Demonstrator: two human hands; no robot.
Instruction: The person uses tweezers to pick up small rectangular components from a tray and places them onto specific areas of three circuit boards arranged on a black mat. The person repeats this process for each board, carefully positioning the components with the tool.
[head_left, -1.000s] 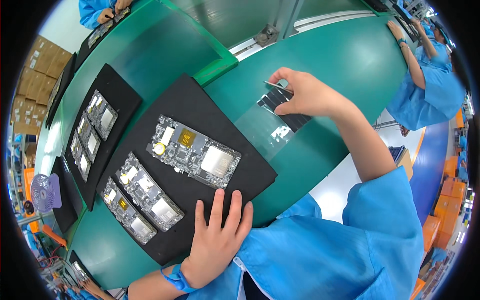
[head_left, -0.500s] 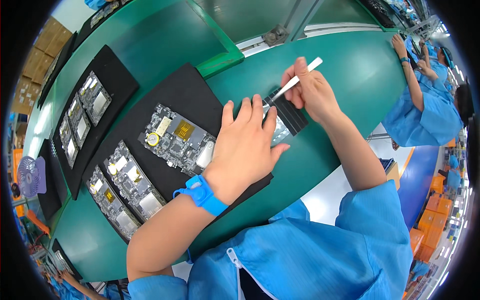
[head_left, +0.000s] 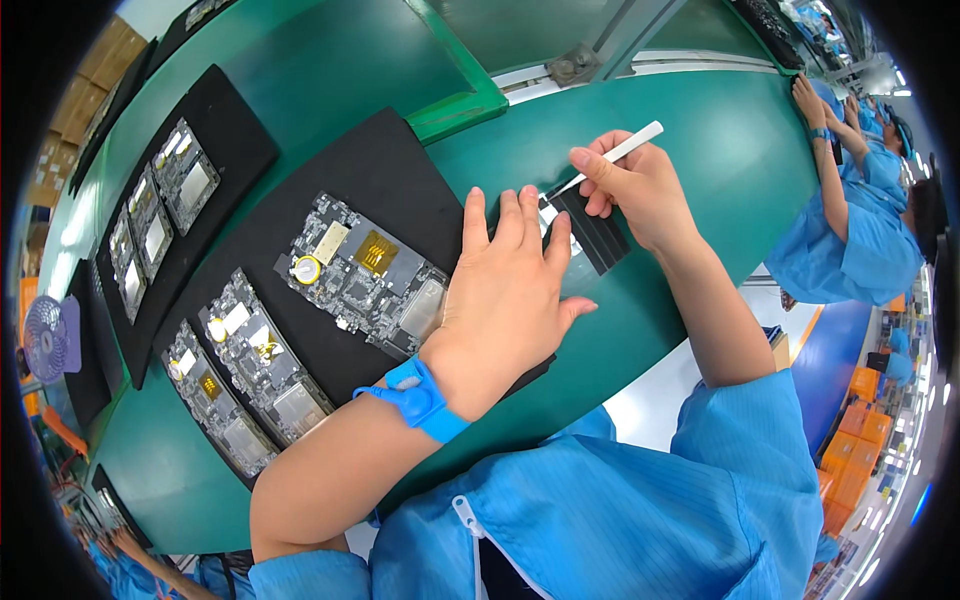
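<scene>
In my right hand I grip a pair of white tweezers between thumb and fingers. Their thin tip points down-left to the corner of a sheet of black strips with a pale, shiny part beside it. Flat and with fingers stretched, my left hand lies over that sheet's left side, hiding some of it. A blue wrist strap is round my left wrist. Just left of this hand, a large circuit board with a yellow patch rests on a black mat; my hand covers its right edge.
Two narrower circuit boards lie on the same mat, nearer me. Farther left, a second black mat carries several boards. A green frame stands at the table's back. A purple fan is far left; a co-worker in blue sits right.
The tweezers and my right hand have shifted slightly right, their tip now at the sheet's upper corner. My left hand stays flat on the sheet. The whole view has tilted a little.
</scene>
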